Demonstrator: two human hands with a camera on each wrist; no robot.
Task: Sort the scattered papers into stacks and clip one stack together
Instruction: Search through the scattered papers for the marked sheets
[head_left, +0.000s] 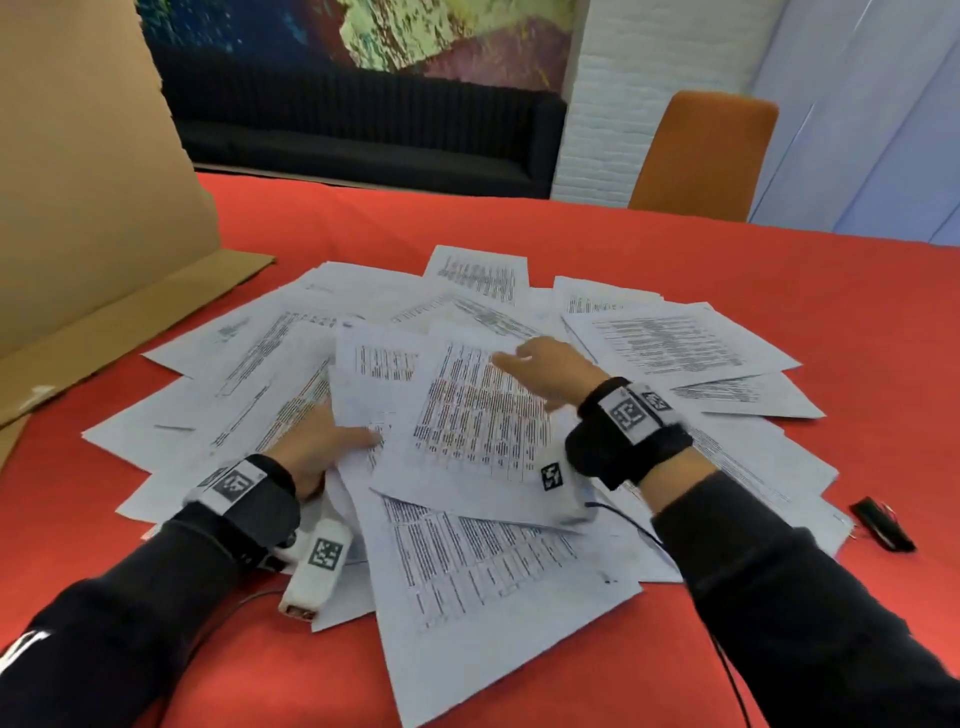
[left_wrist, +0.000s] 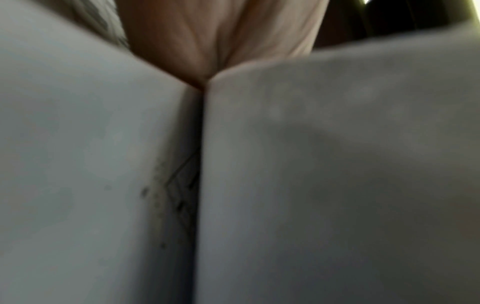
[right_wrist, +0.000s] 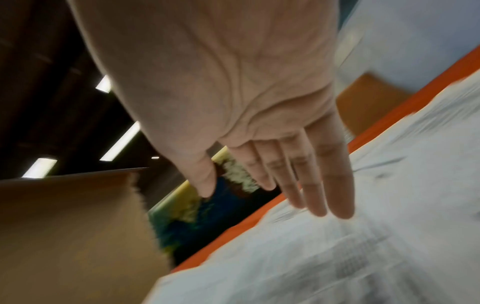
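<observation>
Nearest sheet hangs toward me off the paper pile on the red bench | left hand pinches a lifted page's left edge | right hand flat on top, fingers straight, together | binder clip right of pile, nearer right hand
</observation>
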